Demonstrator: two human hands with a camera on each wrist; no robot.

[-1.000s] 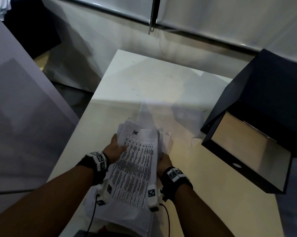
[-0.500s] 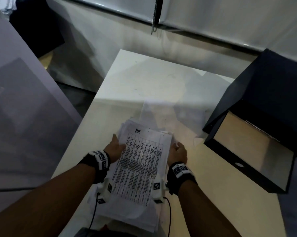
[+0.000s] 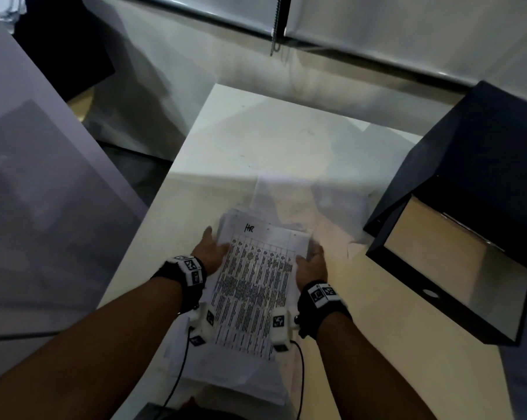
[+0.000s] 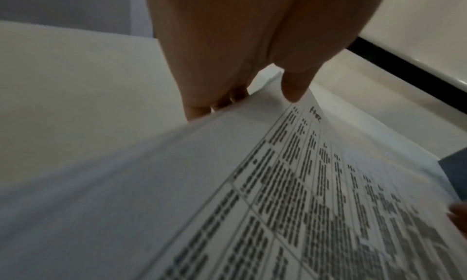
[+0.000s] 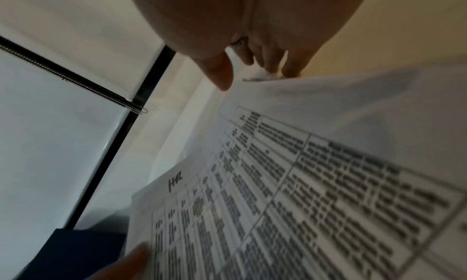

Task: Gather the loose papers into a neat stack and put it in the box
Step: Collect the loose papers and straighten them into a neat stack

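Observation:
A stack of white papers [image 3: 256, 283] with a printed table and a handwritten "HR" on its top sheet sits between my two hands over the near part of the table. My left hand [image 3: 210, 250] grips the left edge, thumb on top and fingers under, as the left wrist view shows on the papers [image 4: 278, 184] below the left hand [image 4: 240, 44]. My right hand [image 3: 312, 265] grips the right edge the same way, seen as the right hand [image 5: 252, 24] on the papers [image 5: 328, 164]. The dark box [image 3: 444, 268] stands open to the right, with a tan inside.
The white table [image 3: 256, 131] runs away from me. A pale loose sheet [image 3: 274, 192] lies just beyond the stack. The box's raised lid [image 3: 483, 140] stands at the far right. A grey panel [image 3: 44, 207] leans beside the table's left edge. A blind chain [image 3: 275, 25] hangs ahead.
The stack was bowed and narrow a second ago and now lies flatter and wider. My right hand has shifted out to the stack's right edge. The left hand has barely moved.

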